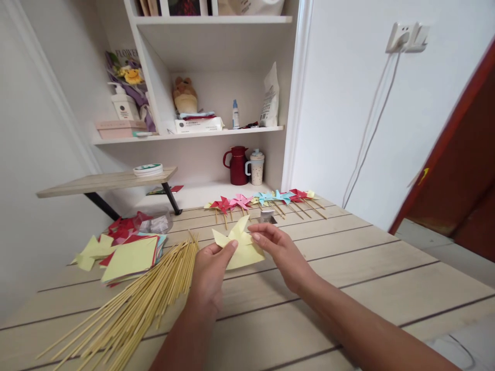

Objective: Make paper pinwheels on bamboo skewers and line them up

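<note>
A pale yellow paper pinwheel (244, 253), partly folded with cut points standing up, is held above the table in front of me. My left hand (211, 268) grips it at its left side, the thumb pressed on top. At its right side, the thumb and fingertips of my right hand (280, 252) are closed on the paper's edge; anything small between them is hidden. Just past the paper sits a small clear box (268, 216). Left of my left hand lies a big bundle of thin wooden sticks (154, 293).
Square coloured papers (131, 260) are stacked at the left, beside cut yellow pieces (93, 251) and a clear tub (158, 224). Finished pinwheels (240, 201) on sticks line the table's back. A small raised shelf (112, 180) stands back left; a red jug (238, 166) and cup (256, 168) stand behind.
</note>
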### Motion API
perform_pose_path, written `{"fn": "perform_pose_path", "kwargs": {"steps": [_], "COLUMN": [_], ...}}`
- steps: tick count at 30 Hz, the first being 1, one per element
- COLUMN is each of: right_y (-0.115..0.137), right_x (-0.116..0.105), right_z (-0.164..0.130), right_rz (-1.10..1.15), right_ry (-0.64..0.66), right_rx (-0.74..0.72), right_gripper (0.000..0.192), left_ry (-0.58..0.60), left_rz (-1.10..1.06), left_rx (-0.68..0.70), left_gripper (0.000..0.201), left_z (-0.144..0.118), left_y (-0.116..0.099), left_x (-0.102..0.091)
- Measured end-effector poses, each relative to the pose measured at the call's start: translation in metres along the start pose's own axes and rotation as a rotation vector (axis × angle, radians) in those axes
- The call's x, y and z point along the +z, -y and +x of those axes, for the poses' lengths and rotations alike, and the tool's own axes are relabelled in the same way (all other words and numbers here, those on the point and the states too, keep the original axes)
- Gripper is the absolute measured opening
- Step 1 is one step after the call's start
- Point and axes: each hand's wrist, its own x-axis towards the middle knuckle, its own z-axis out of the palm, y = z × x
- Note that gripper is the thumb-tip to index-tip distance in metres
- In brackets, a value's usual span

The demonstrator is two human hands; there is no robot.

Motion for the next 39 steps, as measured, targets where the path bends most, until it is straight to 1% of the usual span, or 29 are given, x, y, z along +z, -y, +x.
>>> {"fn": "perform_pose_path", "kwargs": {"steps": [2, 5, 7, 9, 12, 16, 19, 24, 31, 34, 36, 39], "right_y": [0.003, 0.008, 0.011, 0.013, 0.014, 0.011, 0.008, 0.009, 0.007, 0.01, 0.014, 0.017], "right_x": [-0.005, -0.013, -0.017, -0.02, -0.022, -0.021, -0.02, -0.02, -0.019, -0.02, -0.021, -0.022], "right_z": [0.001, 0.002, 0.003, 0.003, 0.003, 0.004, 0.004, 0.006, 0.005, 0.004, 0.003, 0.002], "right_rz": [-0.073, -0.179, -0.244, -0.307, -0.443, -0.57, -0.61, -0.612, -0.628, -0.609, -0.584, -0.573], "right_ry": [-0.022, -0.026, -0.02, -0.004, 0.065, 0.121, 0.115, 0.019, 0.045, -0.027, -0.061, 0.008], "right_rx": [-0.069, -0.206, -0.264, -0.257, -0.194, -0.21, -0.223, -0.249, -0.27, -0.325, -0.377, -0.392], "right_gripper": [0.032, 0.018, 0.01, 0.009, 0.009, 0.01, 0.01, 0.011, 0.007, 0.007, 0.009, 0.009], "left_ry": [0.008, -0.011, -0.036, -0.047, -0.047, -0.06, -0.055, -0.08, -0.061, -0.082, -0.075, -0.039], "left_rz": [-0.033, -0.053, -0.047, -0.055, -0.095, -0.122, -0.128, -0.175, -0.19, -0.204, -0.204, -0.215], "left_rx": [-0.021, -0.045, -0.051, -0.056, -0.071, -0.074, -0.069, -0.069, -0.127, -0.132, -0.127, -0.128], "left_gripper": [0.034, 0.031, 0.028, 0.025, 0.021, 0.018, 0.019, 0.019, 0.015, 0.01, 0.01, 0.012], "left_z": [0.002, 0.005, 0.007, 0.008, 0.008, 0.008, 0.008, 0.008, 0.005, 0.005, 0.005, 0.005], "left_y": [0.0, -0.001, -0.002, -0.003, -0.004, -0.006, -0.006, -0.009, -0.013, -0.013, -0.013, -0.012], "left_x": [-0.003, -0.006, -0.009, -0.01, -0.011, -0.01, -0.011, -0.011, -0.008, -0.009, -0.009, -0.009]}}
